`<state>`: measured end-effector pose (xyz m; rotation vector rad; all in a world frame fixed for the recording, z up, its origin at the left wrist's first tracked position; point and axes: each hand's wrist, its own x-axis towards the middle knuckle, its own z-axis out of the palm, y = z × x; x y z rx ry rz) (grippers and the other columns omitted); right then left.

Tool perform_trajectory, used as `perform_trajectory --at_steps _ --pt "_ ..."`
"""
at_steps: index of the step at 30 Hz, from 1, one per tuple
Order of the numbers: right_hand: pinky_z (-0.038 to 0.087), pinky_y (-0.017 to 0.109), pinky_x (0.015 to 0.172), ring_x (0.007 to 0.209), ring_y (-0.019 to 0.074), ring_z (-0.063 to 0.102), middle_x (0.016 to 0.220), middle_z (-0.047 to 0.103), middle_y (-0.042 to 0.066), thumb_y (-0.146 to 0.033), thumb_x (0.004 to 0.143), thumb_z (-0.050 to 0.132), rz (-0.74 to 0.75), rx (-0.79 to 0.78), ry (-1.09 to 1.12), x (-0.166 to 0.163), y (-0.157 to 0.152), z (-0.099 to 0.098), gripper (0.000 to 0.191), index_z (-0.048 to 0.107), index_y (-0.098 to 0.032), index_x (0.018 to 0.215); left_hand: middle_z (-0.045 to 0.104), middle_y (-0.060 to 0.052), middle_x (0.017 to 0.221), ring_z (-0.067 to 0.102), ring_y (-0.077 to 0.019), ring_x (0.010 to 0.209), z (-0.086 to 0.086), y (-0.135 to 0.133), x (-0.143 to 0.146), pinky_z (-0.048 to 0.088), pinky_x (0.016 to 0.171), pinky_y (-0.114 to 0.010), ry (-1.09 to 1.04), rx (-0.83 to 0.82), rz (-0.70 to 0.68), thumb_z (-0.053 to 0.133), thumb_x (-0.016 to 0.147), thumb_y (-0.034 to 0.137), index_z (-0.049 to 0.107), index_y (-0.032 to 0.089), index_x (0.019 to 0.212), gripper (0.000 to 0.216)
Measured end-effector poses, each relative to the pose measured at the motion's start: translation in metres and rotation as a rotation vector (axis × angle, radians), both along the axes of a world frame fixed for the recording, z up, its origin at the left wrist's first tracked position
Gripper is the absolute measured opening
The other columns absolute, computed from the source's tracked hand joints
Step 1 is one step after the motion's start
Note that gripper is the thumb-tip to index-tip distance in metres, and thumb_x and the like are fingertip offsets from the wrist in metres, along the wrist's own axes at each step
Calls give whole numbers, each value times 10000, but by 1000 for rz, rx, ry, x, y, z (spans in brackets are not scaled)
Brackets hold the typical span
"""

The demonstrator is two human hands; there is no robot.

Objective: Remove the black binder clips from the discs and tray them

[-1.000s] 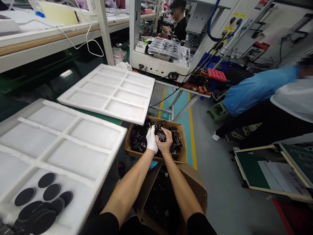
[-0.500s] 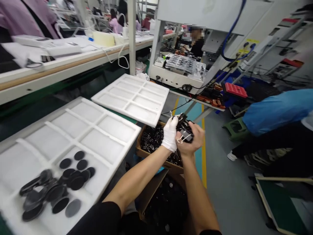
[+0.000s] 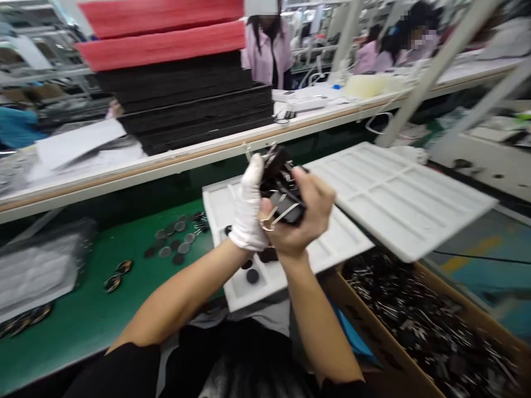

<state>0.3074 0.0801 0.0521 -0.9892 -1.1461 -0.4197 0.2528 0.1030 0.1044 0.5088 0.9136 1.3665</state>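
Note:
Between my two hands is a bunch of black binder clips with pale wire handles. My left hand, in a white glove, presses on the bunch from the left, its thumb up. From the right, my bare right hand curls its fingers and thumb around the same clips. Below them lies a white divided tray with a few dark discs in it. My hands cover part of this tray. More dark and grey discs lie on the green bench to the left.
A cardboard box full of binder clips stands at lower right. Another white tray lies to the right. Black foam sheets are stacked under red ones on the shelf. Plastic-wrapped packs lie at left. A person in pink is behind.
My view has swung left, from the box of clips toward the green bench and shelf. Both hands have moved away from over the box to over the tray, still holding the clips.

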Motion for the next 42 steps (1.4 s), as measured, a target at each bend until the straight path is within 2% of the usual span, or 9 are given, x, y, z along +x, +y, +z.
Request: perform_trajectory --at_steps 3,7,11,14,22,28,33,39,42 --pt "494 518 1079 1225 329 566 1293 553 153 -508 926 606 286 -180 92 -93 14 -16 543 591 -205 1376 756 -53 1089 653 -333 1241 -10 5 -92 615 966 -387 -56 115 -10 628 859 688 747 164 984 552" --pt "481 487 1096 1212 314 553 1264 578 152 -473 915 622 484 -427 179 -186 17 -48 484 653 -202 1315 769 -45 995 696 -284 1149 -50 5 -184 612 947 -368 -2 57 74 625 849 688 738 213 889 490" --pt "495 537 1060 1183 335 551 1260 597 159 -431 879 675 559 -613 168 -231 11 -82 483 658 -202 1304 769 -52 991 719 -276 1079 -94 4 -243 602 947 -403 166 -75 143 636 846 678 737 230 918 465" --pt "504 568 1040 1216 351 539 1284 598 161 -409 884 681 610 -786 158 -236 11 -100 501 612 -200 1334 763 -68 1108 708 -272 1088 -108 8 -275 569 977 -404 413 -116 74 695 814 649 747 221 1044 489" --pt "500 606 1090 1329 355 521 1403 535 150 -170 866 619 684 -1020 -29 -215 5 -108 634 456 -259 1472 710 -79 1235 589 -346 1251 -89 49 -342 402 1163 -450 1399 240 -578 746 772 546 792 302 1130 435" --pt "446 722 1103 1473 440 385 1560 430 211 -219 940 605 684 -1016 -389 -193 -23 -86 704 335 -248 1590 437 -72 1619 455 -362 1462 -80 58 -359 405 1183 -442 1562 317 -963 728 799 574 587 356 1460 711" --pt "532 524 1114 1321 290 575 1376 614 180 -81 938 607 696 -725 -391 -126 -70 -73 546 511 -150 1471 301 3 1691 353 -283 1534 -62 75 -358 294 1262 -410 1730 295 -1196 477 946 668 348 356 1607 743" --pt "599 455 960 1052 245 690 1102 718 128 93 808 647 353 -618 -331 -12 -152 -103 542 661 -128 1303 493 3 1585 537 -325 1398 -41 91 -324 397 1200 -465 2190 216 -1195 313 895 776 406 284 1592 858" --pt "599 414 891 982 237 707 1078 739 105 45 834 656 -1 -727 -291 51 -189 -127 538 655 -179 1323 552 149 1516 603 -318 1306 -34 89 -270 411 1173 -498 2199 433 -1133 301 808 886 475 411 1525 878"
